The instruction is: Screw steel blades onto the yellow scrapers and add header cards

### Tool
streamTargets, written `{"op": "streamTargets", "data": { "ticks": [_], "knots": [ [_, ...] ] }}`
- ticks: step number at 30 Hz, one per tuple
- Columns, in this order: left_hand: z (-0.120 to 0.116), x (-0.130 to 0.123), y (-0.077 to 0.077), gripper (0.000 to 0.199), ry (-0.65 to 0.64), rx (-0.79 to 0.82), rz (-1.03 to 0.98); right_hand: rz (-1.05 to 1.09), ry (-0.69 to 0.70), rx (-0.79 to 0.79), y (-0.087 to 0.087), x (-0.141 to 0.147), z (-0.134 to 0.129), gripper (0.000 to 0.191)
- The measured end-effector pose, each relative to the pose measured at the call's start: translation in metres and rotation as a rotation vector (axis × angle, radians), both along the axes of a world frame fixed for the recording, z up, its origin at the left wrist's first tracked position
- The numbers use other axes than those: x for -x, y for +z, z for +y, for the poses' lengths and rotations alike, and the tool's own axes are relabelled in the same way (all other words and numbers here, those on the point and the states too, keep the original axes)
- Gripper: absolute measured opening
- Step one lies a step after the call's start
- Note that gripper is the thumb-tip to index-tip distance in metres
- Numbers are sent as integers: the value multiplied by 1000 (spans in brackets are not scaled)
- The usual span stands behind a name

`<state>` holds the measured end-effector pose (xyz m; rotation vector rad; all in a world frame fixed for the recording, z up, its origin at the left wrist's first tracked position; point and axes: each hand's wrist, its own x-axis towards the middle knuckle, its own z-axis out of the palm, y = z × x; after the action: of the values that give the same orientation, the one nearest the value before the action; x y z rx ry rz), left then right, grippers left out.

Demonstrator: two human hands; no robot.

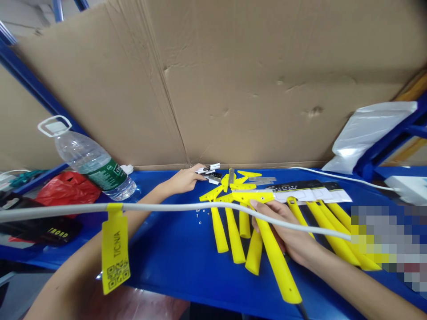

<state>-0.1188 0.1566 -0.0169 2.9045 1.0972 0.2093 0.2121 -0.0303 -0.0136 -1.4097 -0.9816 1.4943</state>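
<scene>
My right hand (pixel 293 233) is closed round a yellow T-shaped scraper handle (pixel 276 262), its wide head pointing away from me. Farther back to the left, my left hand (pixel 183 180) has its fingertips closed at a small stack of white and black packets (pixel 208 170); what exactly they pinch is hidden. Several more yellow T-shaped handles (pixel 233 235) lie beside the held one. Behind them is a loose pile of yellow head pieces (pixel 243 180) with thin metal blades (pixel 262 181). Small screws and nuts (pixel 199 215) lie on the blue table (pixel 167 258).
Finished-looking scrapers (pixel 336 235) with black and white sleeves (pixel 313 192) lie at right. A large water bottle (pixel 96 160) and red plastic bag (pixel 66 191) stand at left. A white cable (pixel 187 207) with a yellow tag (pixel 115 253) crosses in front. Cardboard (pixel 250 89) walls the back.
</scene>
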Motion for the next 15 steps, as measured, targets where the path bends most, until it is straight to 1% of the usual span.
{"op": "streamTargets", "data": {
  "ticks": [9, 15],
  "knots": [
    [-12, 4, 4, 51, 21, -17, -11, -15, 1, -4, 6, 1, -1, 80],
    [-14, 0, 2, 57, 18, -42, 12, -2, 1, 2, 5, 1, -1, 82]
  ]
}}
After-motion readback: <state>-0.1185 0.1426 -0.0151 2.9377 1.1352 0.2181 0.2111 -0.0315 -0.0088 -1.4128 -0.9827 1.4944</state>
